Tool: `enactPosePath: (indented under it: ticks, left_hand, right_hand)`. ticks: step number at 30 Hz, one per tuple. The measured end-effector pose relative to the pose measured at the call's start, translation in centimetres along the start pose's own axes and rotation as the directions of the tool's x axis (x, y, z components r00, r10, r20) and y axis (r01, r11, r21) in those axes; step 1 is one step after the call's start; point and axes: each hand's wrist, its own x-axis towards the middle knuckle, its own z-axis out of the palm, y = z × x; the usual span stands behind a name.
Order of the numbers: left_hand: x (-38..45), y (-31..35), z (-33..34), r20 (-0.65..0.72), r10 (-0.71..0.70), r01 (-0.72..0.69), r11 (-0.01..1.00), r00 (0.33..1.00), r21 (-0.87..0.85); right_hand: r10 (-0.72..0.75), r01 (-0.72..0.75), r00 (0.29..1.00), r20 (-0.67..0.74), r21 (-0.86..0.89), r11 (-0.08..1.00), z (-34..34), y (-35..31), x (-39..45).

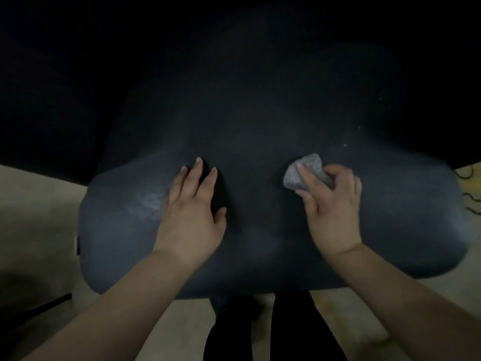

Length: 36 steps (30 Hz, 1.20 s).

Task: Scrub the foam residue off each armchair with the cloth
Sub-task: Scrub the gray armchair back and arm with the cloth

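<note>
Armchair: a dark navy upholstered armchair (260, 142) fills the view from above; its rounded edge faces the person, and its far part fades into darkness.
Cloth: a small grey cloth (303, 171), bunched into a wad, lies against the upholstery right of centre.
Right hand: the right hand (331, 204) grips the cloth, its fingers (307, 175) curled over the wad and pressing it onto the fabric.
Left hand: the left hand (194, 204) rests flat on the upholstery left of centre, its fingers (197, 173) straight and slightly spread, holding nothing; it looks to be bracing.
Residue left: a pale, hazy foam smear (152, 203) shows just beside the left hand on its outer side, and a few white specks (345, 145) dot the fabric beyond the cloth, towards the right.
Progress: the area between the hands looks dark and free of marks, so this armchair seems partly done; the smear and the specks are not yet wiped.
Other armchairs: none in view, so their state cannot be told.
Surroundings: pale floor (33, 217) on both sides, the person's dark-clad legs (273, 332) below.
</note>
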Motion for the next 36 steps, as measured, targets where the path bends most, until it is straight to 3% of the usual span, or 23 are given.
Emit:
enactPosePath:
  ticks: [2,4,7,10,12,14,18,20,23,26,28,30,32,33,36]
  left_hand:
    - [0.5,0.8,0.3,-0.002,0.010,-0.010,1.000,1.000,0.020]
    - [0.8,1.6,0.5,0.011,0.030,-0.030,0.999,0.999,0.029]
    - [1.2,2.8,0.9,0.044,0.080,-0.082,0.996,0.996,0.042]
    - [1.7,3.7,1.3,0.076,0.109,-0.116,0.990,0.991,0.086]
    - [2.2,4.3,1.5,0.069,0.101,-0.108,0.990,0.992,0.096]
    - [2.8,5.0,1.6,0.056,0.097,-0.102,0.991,0.994,0.090]
    - [4.1,6.1,1.7,0.054,0.123,-0.127,0.988,0.991,0.088]
    - [4.7,6.5,1.6,0.049,0.139,-0.144,0.985,0.989,0.095]
    - [5.6,6.8,1.5,0.047,0.136,-0.140,0.984,0.990,0.107]
    - [6.4,7.3,1.7,0.049,0.125,-0.129,0.986,0.991,0.110]
    - [6.8,7.8,1.7,0.041,0.119,-0.122,0.987,0.992,0.102]
    - [7.2,8.2,1.8,0.032,0.115,-0.117,0.988,0.993,0.097]
    - [7.6,8.4,1.8,0.026,0.114,-0.116,0.988,0.993,0.104]
    - [7.8,8.5,1.8,0.024,0.116,-0.118,0.987,0.993,0.107]
    - [8.6,8.7,1.6,0.004,0.120,-0.120,0.987,0.993,0.106]
  right_hand:
    - [-0.006,0.006,1.000,0.000,0.034,0.999,0.5,-1.7,-1.0]
    - [-0.128,0.125,0.990,0.052,0.057,0.990,0.6,-2.4,-3.5]
    - [-0.159,0.155,0.982,0.105,0.046,0.987,-0.9,0.5,-5.0]
    - [0.015,-0.016,1.000,-0.024,-0.038,0.999,-2.3,4.3,-1.9]
    - [0.206,-0.207,0.972,-0.111,0.002,0.978,-2.3,5.6,1.4]
    - [0.269,-0.264,0.955,-0.124,0.056,0.963,-1.7,4.6,3.0]
    - [-0.114,0.113,0.993,0.020,0.031,0.993,-1.2,2.3,-1.0]
    - [-0.144,0.144,0.989,0.041,0.017,0.989,-2.1,4.1,-1.6]
    - [0.087,-0.090,0.992,-0.088,-0.031,0.995,-2.9,7.2,1.6]
    - [0.399,-0.382,0.892,-0.213,0.118,0.917,-2.5,7.4,6.1]
    - [0.292,-0.279,0.945,-0.148,0.104,0.955,-1.8,5.5,6.2]
    - [0.058,-0.057,0.998,-0.018,0.083,0.995,-1.5,3.9,4.3]
    - [-0.083,0.079,0.994,0.064,0.065,0.995,-2.1,4.4,2.2]
    - [-0.084,0.081,0.995,0.060,0.048,0.996,-2.6,5.4,2.0]
    - [0.207,-0.201,0.974,-0.094,0.077,0.977,-3.6,8.8,4.0]
